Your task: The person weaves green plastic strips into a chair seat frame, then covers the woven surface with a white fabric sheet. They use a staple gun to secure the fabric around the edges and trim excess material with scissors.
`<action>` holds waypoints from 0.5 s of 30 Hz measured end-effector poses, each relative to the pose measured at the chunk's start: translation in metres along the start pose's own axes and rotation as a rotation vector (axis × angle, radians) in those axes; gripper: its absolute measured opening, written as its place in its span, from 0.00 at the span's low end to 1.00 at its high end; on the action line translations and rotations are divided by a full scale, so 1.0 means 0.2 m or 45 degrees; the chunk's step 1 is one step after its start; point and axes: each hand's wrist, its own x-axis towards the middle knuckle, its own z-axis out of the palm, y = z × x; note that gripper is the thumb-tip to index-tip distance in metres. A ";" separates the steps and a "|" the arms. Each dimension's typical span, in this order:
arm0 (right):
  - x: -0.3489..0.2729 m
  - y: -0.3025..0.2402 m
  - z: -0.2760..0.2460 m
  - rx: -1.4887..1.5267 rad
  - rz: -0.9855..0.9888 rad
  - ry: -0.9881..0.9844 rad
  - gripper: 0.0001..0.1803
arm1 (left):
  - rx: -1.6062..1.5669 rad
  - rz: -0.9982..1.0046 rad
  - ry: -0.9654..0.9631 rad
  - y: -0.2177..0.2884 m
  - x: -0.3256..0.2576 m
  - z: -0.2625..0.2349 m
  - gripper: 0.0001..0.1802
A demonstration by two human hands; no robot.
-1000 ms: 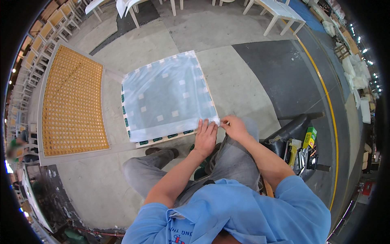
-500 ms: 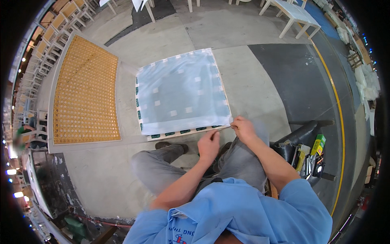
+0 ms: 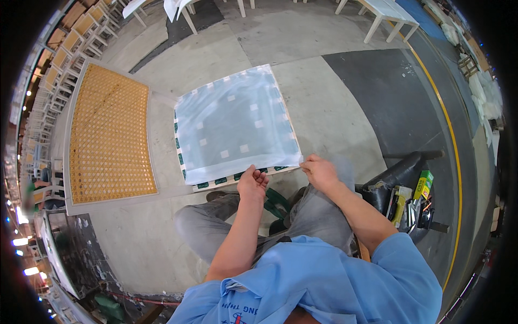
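Observation:
A thin, see-through white fabric sheet (image 3: 229, 121) lies over a square seat with green-and-white crisscross webbing (image 3: 220, 181) showing along its left and near edges. At the near right corner my right hand (image 3: 319, 171) pinches the sheet's edge between thumb and fingers. My left hand (image 3: 252, 184) is at the middle of the near edge, palm partly turned up and fingers loosely curled apart. Its fingertips are by the sheet's edge, and I see nothing held in them. Left of the seat stands a white-framed backrest (image 3: 110, 135) with woven tan cane, joined to it.
A dark padded stool (image 3: 386, 183) at my right bears a green-and-yellow box (image 3: 424, 184) and several tools. Rows of white chairs (image 3: 91, 38) line the far left. White-legged seats (image 3: 386, 17) stand at the far side. A yellow line (image 3: 449, 124) runs along the floor at right.
My left hand has moved left along the near edge, turned its palm up and loosened its fingers. My right hand keeps its pinch at the corner. The whole view has shifted slightly.

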 end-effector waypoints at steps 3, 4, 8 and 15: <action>-0.02 0.01 -0.01 0.038 0.031 -0.003 0.11 | -0.045 0.107 -0.068 -0.07 -0.04 -0.03 0.11; -0.02 0.01 -0.01 0.052 0.044 -0.003 0.11 | -0.042 0.131 -0.066 -0.08 -0.04 -0.03 0.11; -0.02 -0.01 -0.02 0.063 0.012 0.002 0.10 | -0.017 0.212 -0.064 -0.08 -0.09 -0.06 0.11; -0.03 0.00 -0.02 0.049 -0.011 0.012 0.12 | 0.203 0.025 -0.204 -0.01 -0.08 -0.01 0.14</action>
